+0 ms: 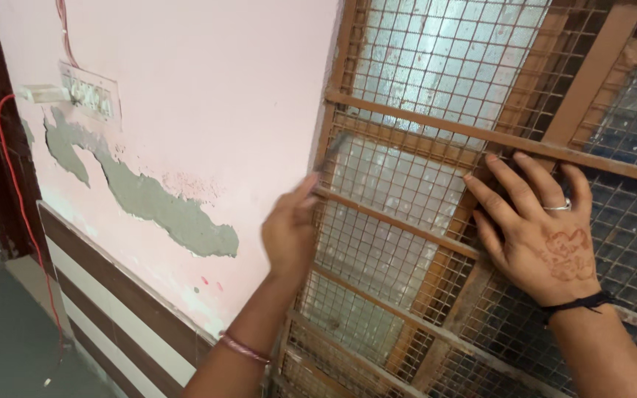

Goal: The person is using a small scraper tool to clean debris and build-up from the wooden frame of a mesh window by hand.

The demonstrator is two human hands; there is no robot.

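The wire-mesh window frame (436, 221) fills the right half of the view, from about 12 o'clock down to 5 o'clock, and it stands upright against the pink wall (208, 110). Its brown wooden bars (407, 110) run with their long axis across the frame, and in this tilted view they slope down toward 4 o'clock; behind the mesh there is patterned glass. The left hand (289, 232) comes up from 6 o'clock, the forearm rising steeply, with a thin pink bangle (243, 346) on the wrist. This hand is at the left edge of the frame, the thumb lifted toward 1 o'clock; it is blurred (the picture is soft there), so one cannot tell if the fingers grip the frame edge or only touch it. The right hand (540, 228) enters from 5 o'clock and lies flat on the mesh, back toward the camera, fingers spread wide and pointing toward 11 o'clock, their tips at one bar. It holds nothing. It wears a silver ring (558, 207), a henna drawing on its back, and a black thread (576, 304) at the wrist. On the wall at 10 o'clock are a switch plate (90, 92), a red wire (20, 199) and a grey cement patch (149, 199).
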